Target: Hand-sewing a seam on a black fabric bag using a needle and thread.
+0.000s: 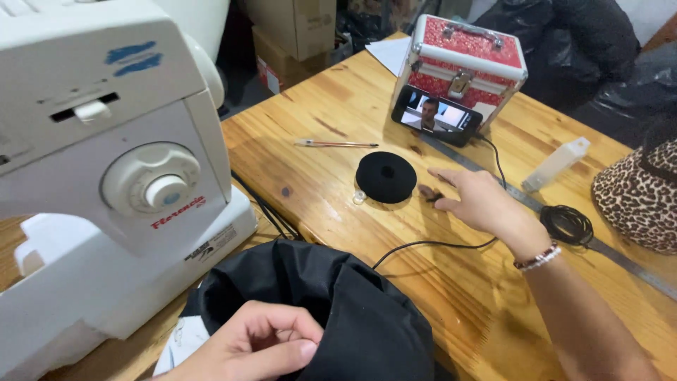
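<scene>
My left hand lies at the bottom of the view, its fingers closed on a bunch of black fabric beside the white sewing machine. My right hand reaches out flat over the wooden table, its fingertips touching a small dark object just right of a round black disc. A small clear bobbin rests at the disc's left edge. A beaded bracelet circles my right wrist.
A phone leans against a red glittery case, its black cable running to a coil. A pencil, a metal ruler, a white plastic piece and a leopard-print item lie around. Cardboard boxes stand behind.
</scene>
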